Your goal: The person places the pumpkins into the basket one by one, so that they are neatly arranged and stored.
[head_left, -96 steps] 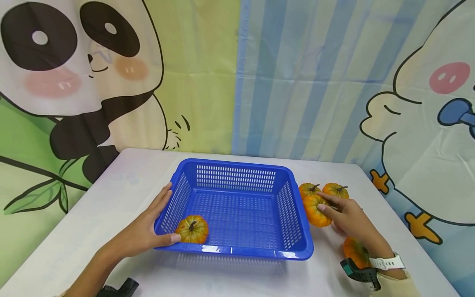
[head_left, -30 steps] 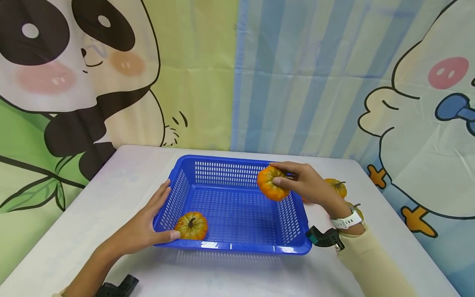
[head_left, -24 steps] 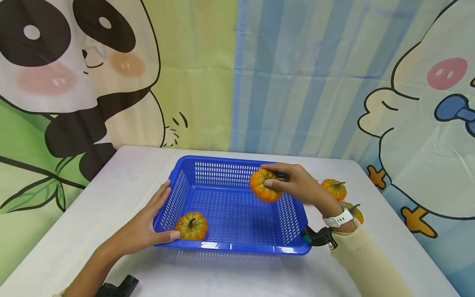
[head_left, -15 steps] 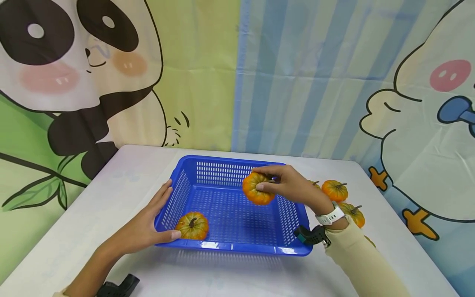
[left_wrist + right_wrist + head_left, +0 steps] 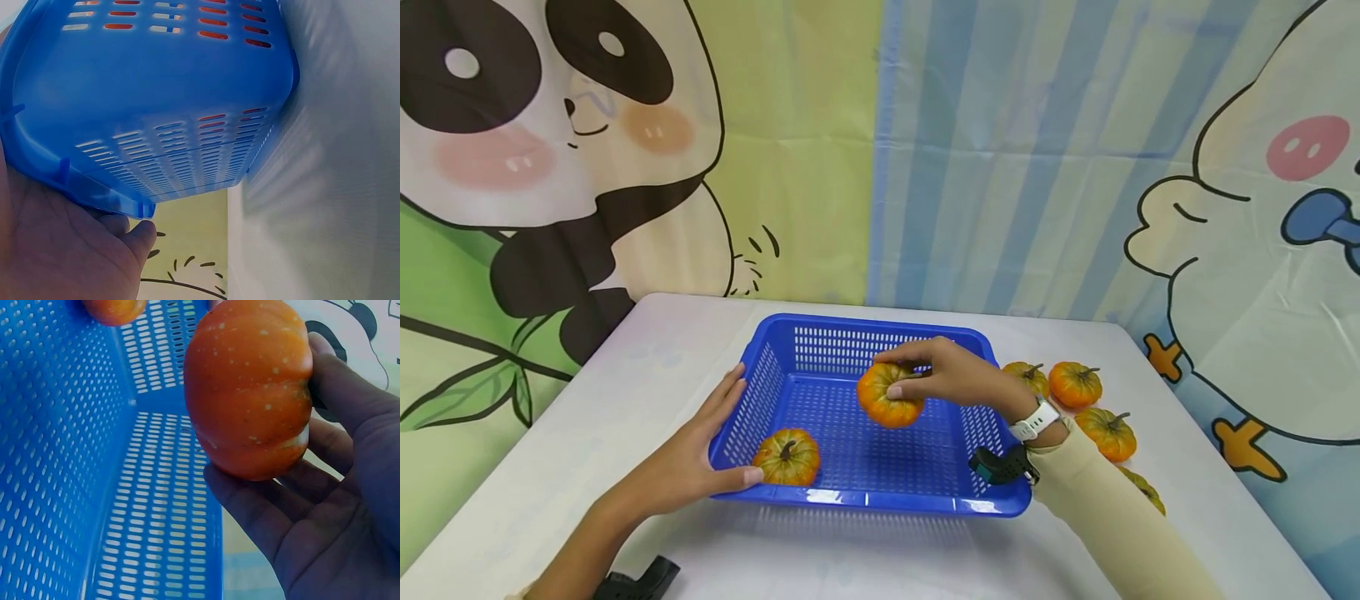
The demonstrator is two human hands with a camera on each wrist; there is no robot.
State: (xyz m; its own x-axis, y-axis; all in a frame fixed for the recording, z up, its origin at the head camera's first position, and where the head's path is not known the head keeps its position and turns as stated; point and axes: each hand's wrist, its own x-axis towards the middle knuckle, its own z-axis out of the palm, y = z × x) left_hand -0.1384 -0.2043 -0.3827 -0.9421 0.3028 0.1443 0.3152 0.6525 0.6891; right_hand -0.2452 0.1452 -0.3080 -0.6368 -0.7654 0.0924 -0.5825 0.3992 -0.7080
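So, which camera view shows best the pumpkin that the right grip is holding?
The right wrist view: the pumpkin is large and close, its speckled skin visible. The head view shows it smaller, over the basket, partly covered by the right grip. The left wrist view shows orange through slots, not which pumpkin.

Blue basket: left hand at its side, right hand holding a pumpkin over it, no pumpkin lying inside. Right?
Not quite: one pumpkin lies inside the blue basket, in its near-left corner, as the head view shows. The left hand and right hand are as you say.
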